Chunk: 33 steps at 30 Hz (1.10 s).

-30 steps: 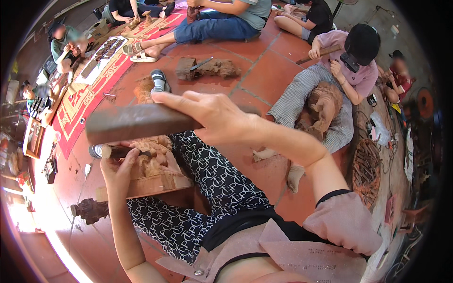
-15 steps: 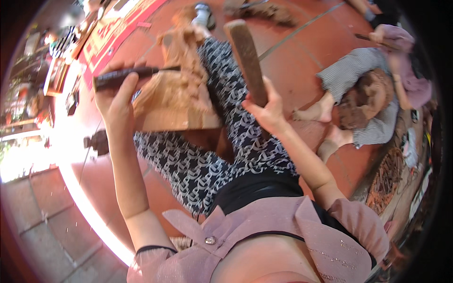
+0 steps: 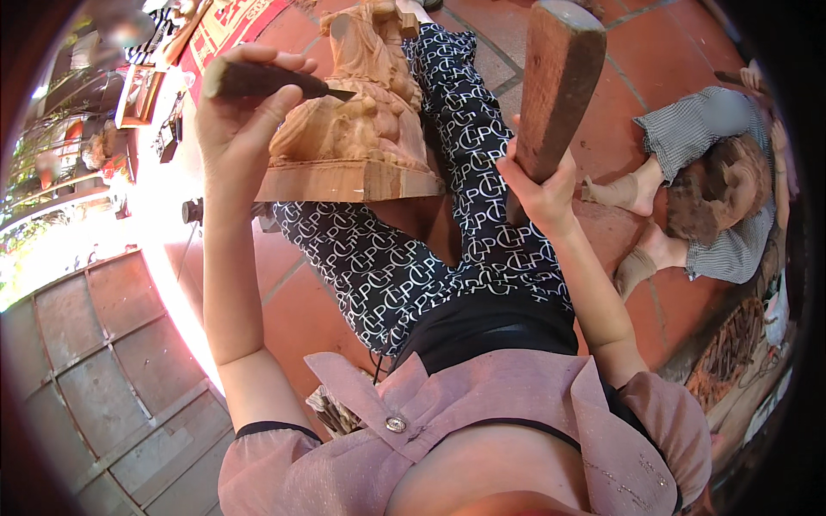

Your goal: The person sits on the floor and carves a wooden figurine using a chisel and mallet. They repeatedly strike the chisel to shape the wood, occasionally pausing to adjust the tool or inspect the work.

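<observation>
A pale wooden carving [image 3: 366,120] of draped figures rests between my legs on its flat, squared base. My left hand [image 3: 237,129] is closed round the dark handle of a carving chisel [image 3: 267,84]. The chisel lies nearly level, its short metal blade pointing right in front of the carved folds; I cannot tell whether the tip touches the wood. My right hand [image 3: 546,189] grips the lower end of a thick, block-like wooden mallet [image 3: 564,82]. The mallet stands upright to the right of the carving, apart from the chisel.
At the right, another person in striped trousers [image 3: 684,133] sits with a brown carved piece [image 3: 723,185] between the legs. A bundle of thin tools [image 3: 731,344] lies at the right edge. Red floor tiles [image 3: 645,60] surround me; a red patterned mat [image 3: 232,26] lies far left.
The mallet has risen and come closer to the view, still in my right hand. My left hand keeps the chisel before the carving. The whole view has shifted, with the carving now higher and further right.
</observation>
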{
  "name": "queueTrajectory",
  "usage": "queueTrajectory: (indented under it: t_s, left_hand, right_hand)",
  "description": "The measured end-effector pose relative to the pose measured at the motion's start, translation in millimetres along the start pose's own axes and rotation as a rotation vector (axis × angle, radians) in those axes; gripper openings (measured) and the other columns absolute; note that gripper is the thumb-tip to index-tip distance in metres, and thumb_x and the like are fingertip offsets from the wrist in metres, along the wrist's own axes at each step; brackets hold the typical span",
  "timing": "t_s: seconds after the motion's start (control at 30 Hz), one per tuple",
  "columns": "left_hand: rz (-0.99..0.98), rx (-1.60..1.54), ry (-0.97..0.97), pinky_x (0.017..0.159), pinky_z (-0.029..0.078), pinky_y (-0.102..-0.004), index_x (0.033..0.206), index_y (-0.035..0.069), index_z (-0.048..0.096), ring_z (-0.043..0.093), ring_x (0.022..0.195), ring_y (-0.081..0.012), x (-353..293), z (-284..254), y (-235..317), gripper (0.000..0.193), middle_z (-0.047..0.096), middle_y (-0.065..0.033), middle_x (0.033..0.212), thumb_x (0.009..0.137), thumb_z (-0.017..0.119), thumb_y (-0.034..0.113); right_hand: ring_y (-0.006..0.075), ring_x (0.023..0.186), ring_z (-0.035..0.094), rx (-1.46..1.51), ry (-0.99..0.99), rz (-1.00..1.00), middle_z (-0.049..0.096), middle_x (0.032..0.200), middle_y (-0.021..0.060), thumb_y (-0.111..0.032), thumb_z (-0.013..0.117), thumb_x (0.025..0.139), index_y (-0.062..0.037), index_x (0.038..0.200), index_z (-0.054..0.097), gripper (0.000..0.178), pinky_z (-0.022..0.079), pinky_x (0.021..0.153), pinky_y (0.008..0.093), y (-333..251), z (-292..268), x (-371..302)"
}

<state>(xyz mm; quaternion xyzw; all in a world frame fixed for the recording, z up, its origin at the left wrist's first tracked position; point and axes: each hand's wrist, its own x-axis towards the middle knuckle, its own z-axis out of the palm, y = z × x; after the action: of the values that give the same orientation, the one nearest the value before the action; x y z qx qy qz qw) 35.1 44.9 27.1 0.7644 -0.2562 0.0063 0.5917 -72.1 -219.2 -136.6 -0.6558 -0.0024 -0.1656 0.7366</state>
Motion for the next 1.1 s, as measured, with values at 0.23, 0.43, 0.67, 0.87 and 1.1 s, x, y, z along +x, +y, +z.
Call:
queueTrajectory:
  t_s: [0.23,0.43,0.67,0.87,1.1]
  left_hand:
    - [-0.023,0.261,-0.281,0.094,0.050,-0.0321,0.118,0.000,0.053,0.063,0.107,-0.0184,20,2,5,0.034,0.064,-0.0095,0.111,0.086,0.061,-0.008]
    - [-0.076,0.435,-0.458,0.091,0.050,-0.0302,0.115,0.002,0.056,0.062,0.103,-0.0130,37,28,24,0.030,0.063,-0.0043,0.106,0.086,0.063,-0.003]
    - [-0.031,0.408,-0.483,0.087,0.052,-0.0305,0.116,0.002,0.056,0.063,0.102,-0.0127,54,18,7,0.029,0.064,-0.0043,0.106,0.088,0.063,-0.001]
    - [-0.114,0.624,-0.540,0.080,0.048,-0.0333,0.110,0.005,0.054,0.060,0.086,-0.0200,80,40,32,0.029,0.061,-0.0069,0.090,0.086,0.069,0.011]
    - [-0.119,0.678,-0.667,0.081,0.046,-0.0364,0.115,0.000,0.053,0.060,0.087,-0.0240,103,41,13,0.038,0.062,-0.0122,0.093,0.081,0.070,0.007]
  right_hand:
    - [0.0062,0.072,0.053,0.102,-0.027,0.100,0.058,0.085,0.0008,0.008,0.068,0.079,0.0051,0.123,0.051,0.048,0.043,0.065,0.0202,2,-5,-5]
    - [0.0062,0.070,0.054,0.077,-0.023,0.065,0.058,0.084,0.0006,0.007,0.068,0.079,0.0052,0.123,0.050,0.047,0.043,0.063,0.0202,5,-10,-5]
    - [0.0062,0.073,0.055,0.130,-0.031,0.128,0.058,0.085,0.0008,0.006,0.069,0.079,0.0045,0.122,0.051,0.047,0.044,0.065,0.0205,0,-8,-5]
    - [0.0071,0.074,0.054,0.126,-0.061,0.115,0.058,0.086,0.0017,0.006,0.070,0.078,0.0042,0.125,0.049,0.052,0.045,0.066,0.0214,0,-10,-8]
    - [0.0090,0.076,0.055,0.291,-0.028,0.181,0.056,0.091,0.0030,0.010,0.070,0.076,0.0014,0.131,0.044,0.061,0.048,0.069,0.0222,8,-10,-15]
